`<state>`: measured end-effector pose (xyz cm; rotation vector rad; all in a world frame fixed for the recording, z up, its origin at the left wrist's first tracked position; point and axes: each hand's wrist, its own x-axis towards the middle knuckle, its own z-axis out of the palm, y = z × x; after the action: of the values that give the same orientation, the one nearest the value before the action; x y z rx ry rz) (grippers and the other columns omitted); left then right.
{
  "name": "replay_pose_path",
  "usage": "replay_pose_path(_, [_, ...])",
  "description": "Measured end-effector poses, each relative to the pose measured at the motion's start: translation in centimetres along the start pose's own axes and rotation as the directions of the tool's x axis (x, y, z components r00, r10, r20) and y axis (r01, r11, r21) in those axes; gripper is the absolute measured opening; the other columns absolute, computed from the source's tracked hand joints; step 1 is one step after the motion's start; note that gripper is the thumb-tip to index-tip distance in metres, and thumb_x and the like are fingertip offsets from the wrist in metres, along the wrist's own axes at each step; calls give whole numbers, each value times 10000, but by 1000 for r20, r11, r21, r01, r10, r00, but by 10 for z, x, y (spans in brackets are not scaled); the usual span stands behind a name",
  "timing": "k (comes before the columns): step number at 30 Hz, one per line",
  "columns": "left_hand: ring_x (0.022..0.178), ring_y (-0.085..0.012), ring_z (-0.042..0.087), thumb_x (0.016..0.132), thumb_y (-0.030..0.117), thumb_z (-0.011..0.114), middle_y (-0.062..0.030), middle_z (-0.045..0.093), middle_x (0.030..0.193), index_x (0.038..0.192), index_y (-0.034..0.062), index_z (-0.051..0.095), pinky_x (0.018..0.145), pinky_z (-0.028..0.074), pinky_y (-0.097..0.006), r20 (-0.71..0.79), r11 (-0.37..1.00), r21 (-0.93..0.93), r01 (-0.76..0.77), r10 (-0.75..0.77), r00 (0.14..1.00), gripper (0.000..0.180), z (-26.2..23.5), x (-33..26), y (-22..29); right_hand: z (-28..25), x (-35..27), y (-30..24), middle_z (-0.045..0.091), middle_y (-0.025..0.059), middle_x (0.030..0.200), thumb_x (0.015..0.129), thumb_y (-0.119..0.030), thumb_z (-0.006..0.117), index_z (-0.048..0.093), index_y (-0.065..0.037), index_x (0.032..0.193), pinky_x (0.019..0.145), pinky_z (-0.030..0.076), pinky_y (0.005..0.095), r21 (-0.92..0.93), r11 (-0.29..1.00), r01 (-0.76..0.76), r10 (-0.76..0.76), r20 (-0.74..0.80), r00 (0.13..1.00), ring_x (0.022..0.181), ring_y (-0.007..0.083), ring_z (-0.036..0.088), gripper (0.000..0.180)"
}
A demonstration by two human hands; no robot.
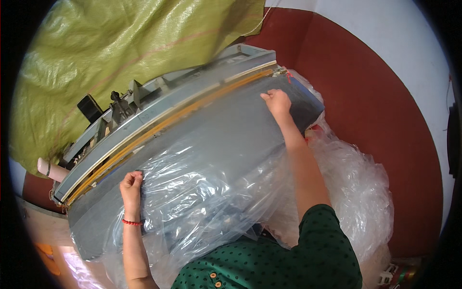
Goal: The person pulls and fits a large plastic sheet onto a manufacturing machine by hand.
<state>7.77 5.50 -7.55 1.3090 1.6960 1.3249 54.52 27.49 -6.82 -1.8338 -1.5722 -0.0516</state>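
Observation:
A sheet of clear plastic film [197, 180] lies wrinkled and shiny over a dark grey work surface [91, 221] and hangs toward my body. My left hand [131, 185], with a red bead bracelet at its wrist, is closed in a pinch at the film's left edge. Farther off to the right, my right hand [277, 102] is also pinched closed above the grey surface, and the film appears to stretch from it toward the left hand. Beyond both hands runs a long grey metal bar machine [163, 106] with a yellow-orange strip [178, 117] along its near side.
Crumpled clear plastic [356, 192] is heaped at the right, beside the surface. A yellow-green woven sheet [130, 43] covers the area behind the machine. A dark phone-like object [90, 108] and a pink cylinder [52, 169] are at its left. A red-and-white wall [380, 130] rises at right.

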Motion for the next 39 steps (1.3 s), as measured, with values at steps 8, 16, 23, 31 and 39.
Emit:
replay_pose_path(8, [574,-13,413,814,31,552,57,523,710,940,20,563,506,337,-154,11,980,-172,100,-99,995,127,-11,-9,13,34,-1,-26,576,108,902,707,-207,643,649,-96,789,761,431,399,-16,995,-99,99,-9,995,866,282,550,138])
replay_pose_path(16, [690,-56,507,730,4,528,4,565,707,868,29,581,606,417,-201,482,884,415,212,-412,773,150,-148,-85,48,46,-10,-30,585,140,822,776,-83,497,574,-63,839,700,453,418,-145,965,220,-229,-53,972,808,314,575,102])
replay_pose_path(23, [506,-177,596,679,38,526,-114,598,618,782,-1,614,452,468,-289,-119,250,917,311,-572,811,141,-355,-173,10,46,8,2,571,178,854,820,-110,499,506,-29,852,672,414,429,-115,968,222,-223,7,975,799,364,543,88])
replay_pose_path(31, [786,-305,535,702,3,565,-136,538,823,884,20,546,704,438,-378,-379,299,921,249,831,408,184,-365,-142,59,54,14,15,563,170,797,828,-119,515,457,-20,821,651,406,427,-147,971,189,-192,-10,981,760,375,532,114])
replay_pose_path(39, [1245,-371,273,770,194,579,-185,380,1294,1194,-18,439,1004,276,-421,-248,533,841,96,222,943,494,-300,-121,-81,58,23,29,614,151,906,841,-158,521,580,-44,956,693,428,377,-150,976,159,-164,-24,986,794,332,569,173])
